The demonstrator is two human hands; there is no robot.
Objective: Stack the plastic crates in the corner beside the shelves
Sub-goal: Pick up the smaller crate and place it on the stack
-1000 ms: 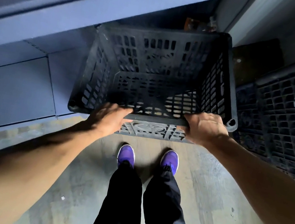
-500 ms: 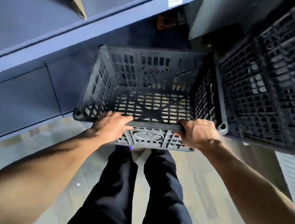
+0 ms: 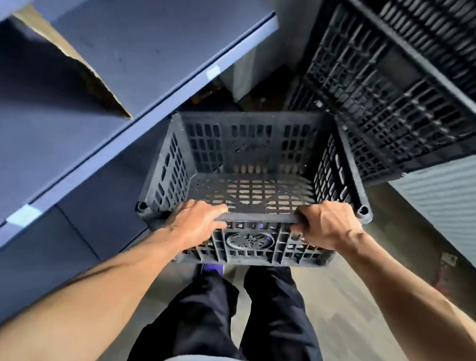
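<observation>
I hold an empty black slotted plastic crate (image 3: 254, 151) in the air in front of my legs. My left hand (image 3: 195, 223) grips the left part of its near rim and my right hand (image 3: 329, 225) grips the right part. A stack of black crates (image 3: 405, 92) rises at the upper right, just right of the held crate and close to its right wall. The top crate of that stack is blurred.
Blue metal shelving (image 3: 146, 46) runs along the left, with a torn piece of cardboard (image 3: 73, 59) on one shelf. A grey ribbed wall panel (image 3: 464, 207) stands at the right. Wood-look floor (image 3: 363, 329) lies below, with a dark corner behind the crate.
The crate has been lifted off the floor and carried higher. My view has risen, so the crate stack at the right and the upper shelf now show more.
</observation>
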